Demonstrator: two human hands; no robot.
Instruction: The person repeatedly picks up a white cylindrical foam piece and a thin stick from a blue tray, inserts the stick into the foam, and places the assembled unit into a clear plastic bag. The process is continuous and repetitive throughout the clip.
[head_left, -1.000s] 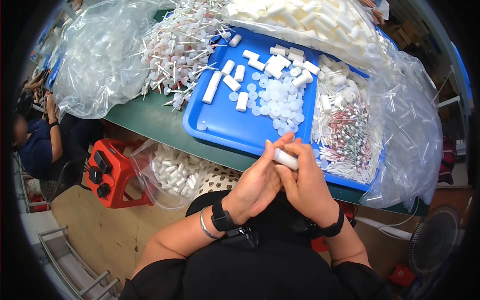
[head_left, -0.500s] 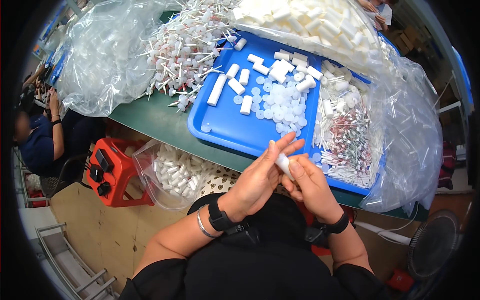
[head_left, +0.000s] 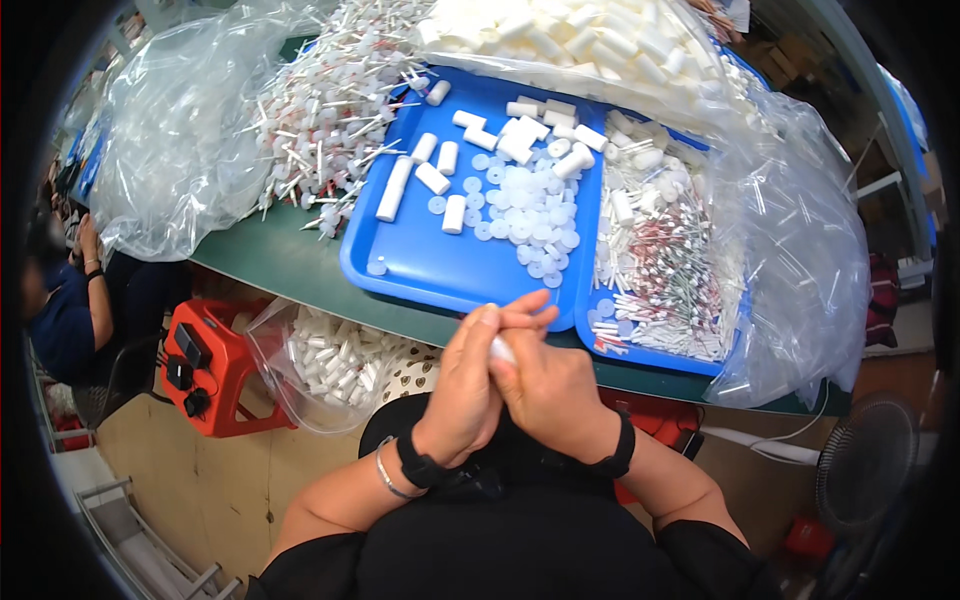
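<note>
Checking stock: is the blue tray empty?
No, the blue tray holds white tubes and round white caps.

We look down on our left hand and right hand pressed together just below the near edge of the blue tray, closed around a small white tube that only peeks out between the fingers. On the tray lie loose white tubes and a heap of round white caps, with a second tray of thin sticks to the right. A clear bag of white tubes hangs under the green table, beside a red box.
</note>
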